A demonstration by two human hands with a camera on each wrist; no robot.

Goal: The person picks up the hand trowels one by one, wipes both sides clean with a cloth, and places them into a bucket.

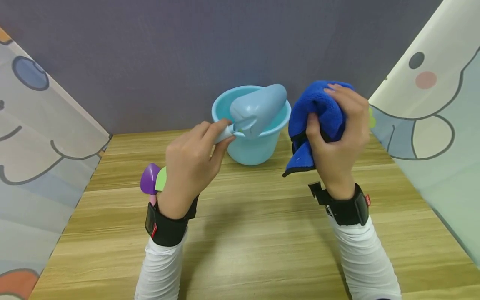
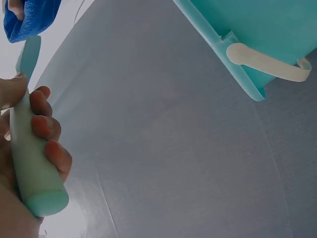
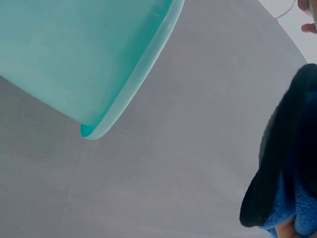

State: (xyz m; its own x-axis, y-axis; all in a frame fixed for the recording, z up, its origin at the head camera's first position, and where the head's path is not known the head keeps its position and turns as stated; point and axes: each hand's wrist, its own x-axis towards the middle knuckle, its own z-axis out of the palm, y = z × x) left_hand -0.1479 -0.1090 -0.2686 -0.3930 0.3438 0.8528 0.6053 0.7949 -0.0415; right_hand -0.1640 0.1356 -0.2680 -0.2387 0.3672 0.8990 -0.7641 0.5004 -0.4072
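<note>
Left hand (image 1: 196,152): fingers curled round the handle (image 2: 34,168) of a scoop, thumb on the handle near the neck; grip closed on it.

Scoop (image 1: 264,106): one, light blue, smooth, with a deep rounded cup, narrow neck and thick pale handle with a turquoise butt. In the head view its long axis runs obliquely, handle to the lower left, cup to the upper right. Cup located over the mouth of a bucket, overlapping its rim; whether they touch cannot be told.

Right hand (image 1: 341,137): fingers and thumb gripping a bunched cloth.

Cloth (image 1: 313,104): one, bright blue, plush, dark-edged; folded in the hand, one corner pointing down and left. Held just right of the bucket.

Bucket (image 1: 251,150): one, light turquoise, upright on a wood-grain table (image 1: 243,254), near a grey panel (image 1: 161,62). White bail (image 2: 272,65) visible in the left wrist view.

Near the left wrist: a purple spoon-shaped item (image 1: 151,178) with pink stem, beside a green piece (image 1: 161,179), partly hidden.

Worn: black wristbands (image 1: 168,229), white sleeves (image 1: 365,258).
</note>
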